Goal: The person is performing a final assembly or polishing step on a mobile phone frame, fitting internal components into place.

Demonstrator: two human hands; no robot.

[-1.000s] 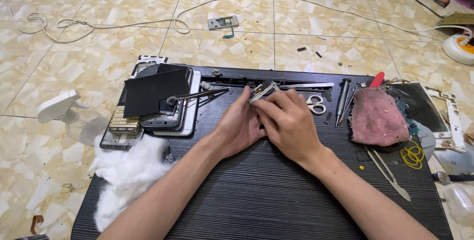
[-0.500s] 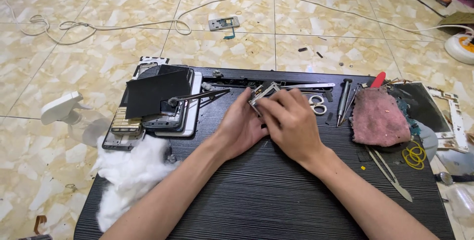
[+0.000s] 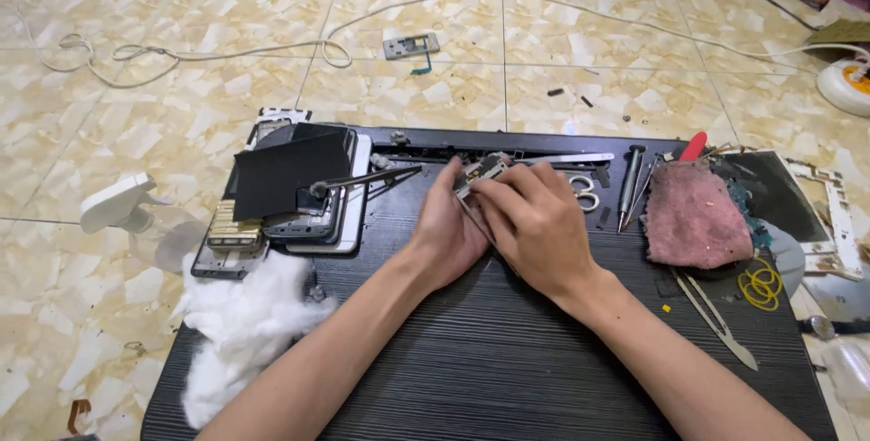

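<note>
Grey metal phone part [image 3: 478, 172] pinched between both hands above the black ribbed table [image 3: 507, 350], left hand [image 3: 446, 228] fingers curled beneath it, right hand [image 3: 536, 223] fingers closed over its top edge, silver scissors [image 3: 584, 193] just beside

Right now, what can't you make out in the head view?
- Small metal part: mostly covered by the right hand and left hand; its kind is unclear.
- Phone stack: a black sheet hides the tops.
- Round white device: cut off by the right edge.
</note>
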